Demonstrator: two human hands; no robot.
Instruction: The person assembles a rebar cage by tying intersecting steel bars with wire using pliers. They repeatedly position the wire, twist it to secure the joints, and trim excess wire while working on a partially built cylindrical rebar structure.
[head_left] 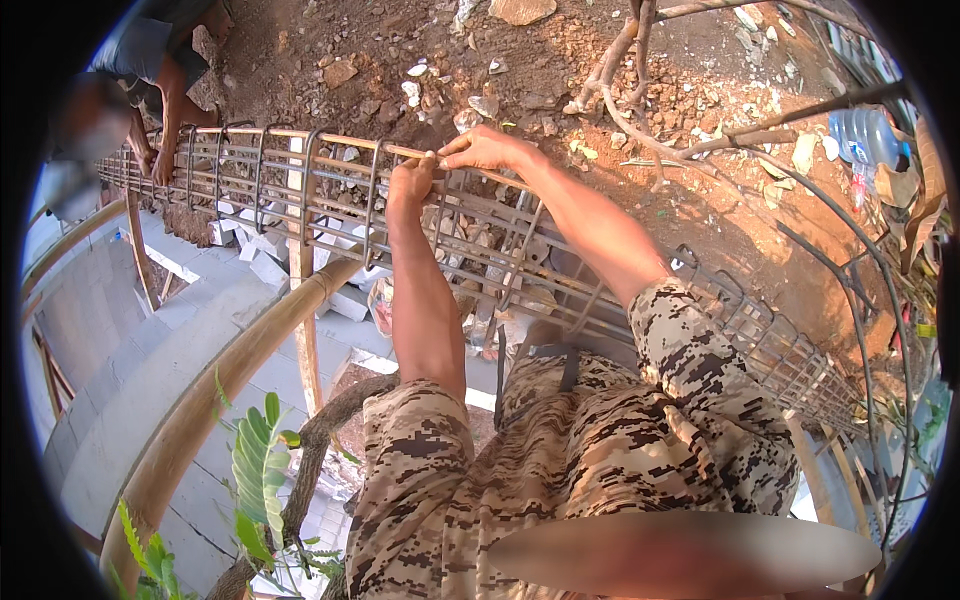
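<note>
Reddish, stony earth fills the upper half of the frame, and across it runs a long rebar cage (300, 190), from the upper left down to the lower right. Both hands meet on its top bar near the upper centre: the left hand (412, 180) is wrapped around the bar, and the right hand (487, 150), just beside it, pinches at the same bar with thumb and fingers closed; whether a wire or tool sits between them cannot be told. The cage looks heavy, stiff and rough, likely rusty, so it should not slip in a bare palm but may scrape it; the long bars between stirrups (372, 200) seem the safest places to take hold, since cut ends and tie points could snag. A bamboo pole (250, 350) props it from below at left of centre. Beyond the near edge the ground drops to grey paving (120, 360) in the lower left, so footing there is tight. Another person (150, 60) crouches at the cage's far end in the upper left. Bent bars (860, 270) and a water bottle (865, 135) crowd the right side.
</note>
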